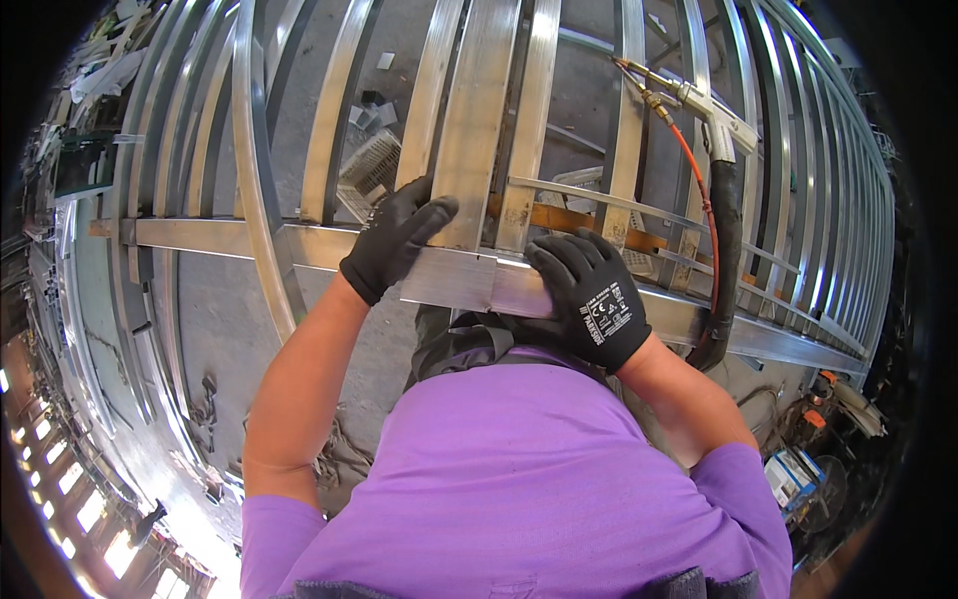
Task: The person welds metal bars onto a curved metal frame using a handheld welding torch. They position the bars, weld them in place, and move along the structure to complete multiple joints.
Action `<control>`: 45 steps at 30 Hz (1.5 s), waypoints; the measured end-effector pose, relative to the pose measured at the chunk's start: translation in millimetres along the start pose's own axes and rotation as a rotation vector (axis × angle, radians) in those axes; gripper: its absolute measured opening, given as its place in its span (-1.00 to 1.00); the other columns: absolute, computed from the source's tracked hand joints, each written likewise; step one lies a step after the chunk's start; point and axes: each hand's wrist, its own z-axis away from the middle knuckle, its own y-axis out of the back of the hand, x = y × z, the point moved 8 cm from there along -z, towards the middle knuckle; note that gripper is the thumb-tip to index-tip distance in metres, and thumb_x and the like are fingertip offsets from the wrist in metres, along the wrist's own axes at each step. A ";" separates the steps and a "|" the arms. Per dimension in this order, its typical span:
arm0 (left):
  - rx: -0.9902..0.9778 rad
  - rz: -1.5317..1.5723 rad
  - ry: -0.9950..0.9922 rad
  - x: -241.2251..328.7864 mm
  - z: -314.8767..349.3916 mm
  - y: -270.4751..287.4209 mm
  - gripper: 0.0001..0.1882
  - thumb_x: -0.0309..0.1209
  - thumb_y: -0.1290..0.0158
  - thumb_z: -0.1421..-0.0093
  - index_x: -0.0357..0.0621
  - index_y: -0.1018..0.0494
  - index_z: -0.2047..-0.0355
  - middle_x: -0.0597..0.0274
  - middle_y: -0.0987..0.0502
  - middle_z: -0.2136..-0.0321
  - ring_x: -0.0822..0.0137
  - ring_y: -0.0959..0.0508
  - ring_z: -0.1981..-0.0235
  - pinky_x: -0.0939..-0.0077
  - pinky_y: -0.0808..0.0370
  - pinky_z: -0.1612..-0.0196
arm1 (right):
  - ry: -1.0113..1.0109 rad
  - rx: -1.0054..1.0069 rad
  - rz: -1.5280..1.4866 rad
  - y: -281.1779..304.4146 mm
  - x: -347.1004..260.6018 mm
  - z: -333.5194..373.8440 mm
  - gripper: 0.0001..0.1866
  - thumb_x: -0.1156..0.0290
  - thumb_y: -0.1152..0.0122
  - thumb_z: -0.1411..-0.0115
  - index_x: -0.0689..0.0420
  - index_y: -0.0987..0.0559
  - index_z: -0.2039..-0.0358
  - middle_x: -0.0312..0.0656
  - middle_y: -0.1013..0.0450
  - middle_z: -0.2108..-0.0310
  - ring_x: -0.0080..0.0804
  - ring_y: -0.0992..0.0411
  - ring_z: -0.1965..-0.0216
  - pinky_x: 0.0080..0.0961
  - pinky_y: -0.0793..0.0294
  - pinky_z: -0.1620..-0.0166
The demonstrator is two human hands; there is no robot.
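Note:
My left hand (pixel 399 238), in a black work glove, has its fingers curled against the left edge of a wide metal tube (pixel 477 130). The tube runs away from me, its near end at the front rail of a metal frame. Across that end, close to my waist, lies a flat bright metal piece (pixel 447 278). It meets a second, shinier metal piece (pixel 521 288) at a visible seam. My right hand (pixel 594 299), gloved alike, is closed over this second piece, fingers on top; the thumb is mostly hidden.
A welding torch (pixel 714 115) with a red hose (pixel 691 160) and thick black cable (pixel 726 230) rests on the bars at right. A loose curved bar (pixel 254 150) crosses the rail (pixel 200 235) at left. Plastic crates (pixel 371 172) and offcuts lie beneath on the floor.

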 end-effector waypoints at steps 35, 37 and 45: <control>0.040 -0.001 -0.153 -1.4 0.3 0.2 -0.48 -0.01 -0.08 -0.52 -0.37 -0.49 0.13 -0.05 -0.43 0.34 0.03 -0.49 0.31 0.17 -0.46 0.14 | -0.078 -0.012 -0.170 20.3 12.6 3.4 -0.22 -0.03 -0.57 -0.18 0.18 -0.57 -0.28 0.08 -0.57 -0.20 0.12 -0.53 -0.21 0.03 -0.46 -0.32; 0.036 0.007 -0.116 -7.0 -1.9 -0.2 -0.47 -0.01 -0.08 -0.52 -0.38 -0.48 0.15 -0.03 -0.39 0.37 0.04 -0.47 0.33 0.17 -0.45 0.17 | -0.097 0.024 -0.144 23.2 19.0 8.4 -0.22 0.01 -0.58 -0.17 0.19 -0.56 -0.29 0.09 -0.57 -0.20 0.12 -0.54 -0.20 0.01 -0.49 -0.30; 0.042 0.060 -0.076 -9.2 -0.9 -1.3 -0.47 0.00 -0.09 -0.51 -0.37 -0.54 0.12 -0.05 -0.51 0.31 0.07 -0.55 0.27 0.22 -0.51 0.10 | -0.156 0.092 -0.092 49.2 36.5 19.3 -0.26 0.08 -0.56 -0.25 0.22 -0.54 -0.32 0.13 -0.55 -0.24 0.14 -0.52 -0.25 -0.01 -0.51 -0.32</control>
